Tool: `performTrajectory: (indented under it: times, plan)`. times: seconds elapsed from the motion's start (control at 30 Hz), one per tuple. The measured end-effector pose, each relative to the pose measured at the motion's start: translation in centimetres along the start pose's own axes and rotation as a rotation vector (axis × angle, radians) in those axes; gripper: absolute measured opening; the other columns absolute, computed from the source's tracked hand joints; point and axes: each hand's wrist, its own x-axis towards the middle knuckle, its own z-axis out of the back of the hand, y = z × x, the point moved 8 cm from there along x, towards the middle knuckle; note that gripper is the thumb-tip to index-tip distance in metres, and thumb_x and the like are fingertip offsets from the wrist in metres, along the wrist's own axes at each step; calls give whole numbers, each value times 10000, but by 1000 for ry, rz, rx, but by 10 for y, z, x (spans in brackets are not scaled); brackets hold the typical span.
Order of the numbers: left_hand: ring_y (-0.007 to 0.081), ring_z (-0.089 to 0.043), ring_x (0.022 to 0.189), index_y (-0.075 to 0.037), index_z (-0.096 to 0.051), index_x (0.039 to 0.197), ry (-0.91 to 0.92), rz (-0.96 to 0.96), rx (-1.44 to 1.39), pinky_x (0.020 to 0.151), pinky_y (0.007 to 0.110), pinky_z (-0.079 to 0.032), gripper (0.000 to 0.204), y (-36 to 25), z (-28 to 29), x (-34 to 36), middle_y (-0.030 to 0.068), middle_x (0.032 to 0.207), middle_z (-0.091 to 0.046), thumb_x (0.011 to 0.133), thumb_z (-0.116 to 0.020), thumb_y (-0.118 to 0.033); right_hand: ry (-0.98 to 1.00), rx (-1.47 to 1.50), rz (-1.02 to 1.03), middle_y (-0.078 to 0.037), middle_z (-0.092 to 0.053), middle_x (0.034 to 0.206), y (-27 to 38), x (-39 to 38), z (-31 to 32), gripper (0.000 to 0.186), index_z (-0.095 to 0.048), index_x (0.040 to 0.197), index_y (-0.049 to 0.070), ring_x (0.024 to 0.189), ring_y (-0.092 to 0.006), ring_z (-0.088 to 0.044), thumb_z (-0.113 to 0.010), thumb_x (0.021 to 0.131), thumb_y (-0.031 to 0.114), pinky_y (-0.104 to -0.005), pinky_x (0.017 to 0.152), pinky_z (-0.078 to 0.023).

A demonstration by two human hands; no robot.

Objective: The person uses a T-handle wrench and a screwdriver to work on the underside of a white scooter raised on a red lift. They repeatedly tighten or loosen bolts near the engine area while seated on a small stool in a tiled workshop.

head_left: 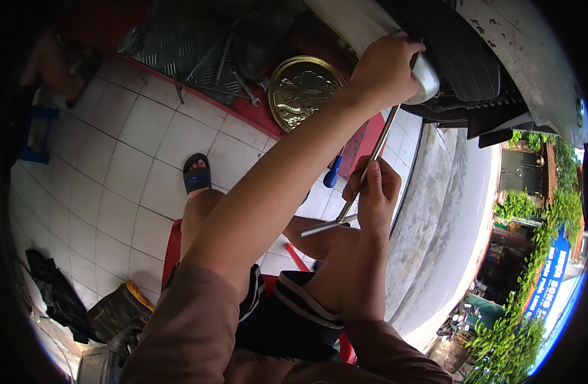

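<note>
My right hand is closed around the steel shaft of a T-handle wrench, just above its crossbar. Tilted, the wrench runs up and away from my lap. My left hand reaches across to the upper right, its fingers curled at the shaft's upper end beside a rounded pale part of a motorbike. That hand and the bodywork hide the wrench's far tip. Dark plastic panels of the motorbike hang right by my left hand.
A round gold-coloured tray rests on a red surface, near an open-ended spanner and several other tools on a metal tread plate. A blue-handled screwdriver lies near my right hand. Another person's leg shows at far left, by a blue stool.
</note>
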Motion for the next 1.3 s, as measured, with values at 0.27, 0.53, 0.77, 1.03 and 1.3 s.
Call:
performTrajectory:
  times: [0.27,0.53,0.77,1.03,1.3]
  plan:
    - [305,-638,748,-10,-670,1064,-133,45,-176,715,397,-531,440,10,4,-2,168,908,-622,661,-510,64,-76,-240,-51,-67,-541,529,42,-5,17,346,-603,810,-49,417,-133,-519,-527,982,242,-246,407,-389]
    - [327,-652,824,-34,-638,1130,-32,221,-136,756,403,-531,453,22,1,-2,169,927,-649,695,-520,15,-47,-374,-71,-69,-532,518,68,1,17,352,-601,811,-68,390,-129,-505,-515,981,228,-245,382,-377]
    - [333,-652,874,-40,-630,1159,35,262,-157,801,409,-523,466,24,1,0,164,944,-657,709,-516,-3,-75,-395,-89,-70,-520,510,79,-2,10,353,-598,814,-69,376,-123,-481,-505,985,225,-241,370,-359]
    - [311,-667,848,10,-595,1215,21,240,-168,778,384,-537,488,26,0,1,178,989,-665,735,-512,-19,-145,-309,-160,-45,-507,533,94,-1,2,364,-591,879,-35,369,-118,-443,-512,987,303,-242,358,-337]
    - [157,-669,726,24,-663,1030,770,606,-408,629,290,-542,262,51,2,-50,75,876,-683,794,-575,-44,29,224,-223,-52,-507,647,76,26,-30,298,-552,980,-17,503,-168,-486,-444,1017,259,-297,482,-407]
